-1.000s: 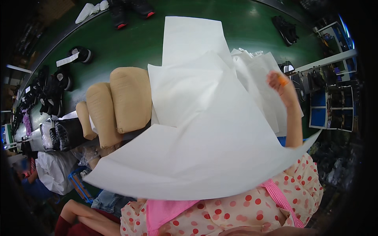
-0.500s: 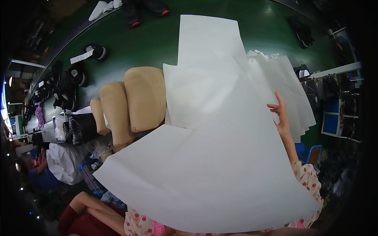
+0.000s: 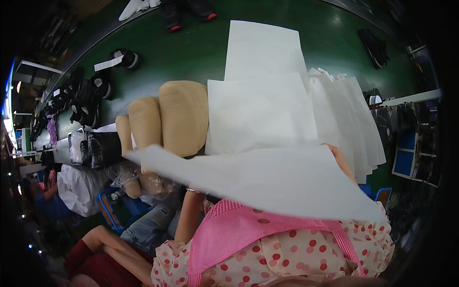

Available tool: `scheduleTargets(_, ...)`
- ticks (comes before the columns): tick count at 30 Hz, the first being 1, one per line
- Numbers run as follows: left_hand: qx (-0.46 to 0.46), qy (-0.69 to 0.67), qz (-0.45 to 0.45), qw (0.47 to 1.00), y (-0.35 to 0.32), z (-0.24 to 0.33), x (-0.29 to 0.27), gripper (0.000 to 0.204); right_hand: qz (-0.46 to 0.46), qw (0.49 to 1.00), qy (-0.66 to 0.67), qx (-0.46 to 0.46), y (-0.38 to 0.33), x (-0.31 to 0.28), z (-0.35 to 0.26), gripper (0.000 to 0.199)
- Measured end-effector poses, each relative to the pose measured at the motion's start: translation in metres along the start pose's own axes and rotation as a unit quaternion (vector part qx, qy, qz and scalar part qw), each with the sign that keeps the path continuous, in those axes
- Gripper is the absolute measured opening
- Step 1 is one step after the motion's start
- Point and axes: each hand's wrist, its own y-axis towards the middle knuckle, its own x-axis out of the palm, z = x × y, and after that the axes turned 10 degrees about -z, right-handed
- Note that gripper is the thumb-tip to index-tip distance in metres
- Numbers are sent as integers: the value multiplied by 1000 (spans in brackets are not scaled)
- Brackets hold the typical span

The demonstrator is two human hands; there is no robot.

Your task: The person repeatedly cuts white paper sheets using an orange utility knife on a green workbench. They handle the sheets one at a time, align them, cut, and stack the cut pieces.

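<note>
A large white paper sheet (image 3: 272, 184) hangs in the air in front of my chest, its long edge running from left to lower right. My right hand (image 3: 337, 154) grips its upper right edge; only a strip of fingers shows. My left forearm (image 3: 187, 215) rises under the sheet with a thin bracelet at the wrist, and the hand itself is hidden behind the paper. Beyond the sheet, a stack of white sheets (image 3: 263, 105) lies on the green table (image 3: 191, 52), with more sheets fanned out (image 3: 356, 119) to its right.
Three tan rounded forms (image 3: 184, 117) lie left of the stack. Black shoes (image 3: 86, 95) line the table's left part, and another pair (image 3: 186, 9) sits at the far edge. A seated person in jeans (image 3: 150, 227) and a blue crate (image 3: 119, 210) are at lower left.
The held sheet has swung down toward me, from covering most of the view to a low band. The stack on the table now shows behind it.
</note>
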Motion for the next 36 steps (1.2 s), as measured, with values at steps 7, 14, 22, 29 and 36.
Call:
scheduleTargets(7, -154, -65, -78, 983, -1, -5, -10, 27, -17, 996, 77, 36, 20, -25, 58, 19)
scheduleTargets(14, -164, -31, -13, 986, 2, -12, -11, 41, -4, 999, 18, 26, 9, -4, 34, 19)
scheduleTargets(22, -167, 13, 34, 985, 6, -7, -8, 57, 69, 982, 159, 75, 14, -1, 37, 21)
scheduleTargets(29, -110, -58, 75, 989, -4, 13, 6, 37, 30, 988, 96, 120, 7, -1, 20, 25)
scheduleTargets(36, 6, -67, 75, 995, -18, 28, 2, 19, 43, 998, -25, 40, -11, -8, 0, 25)
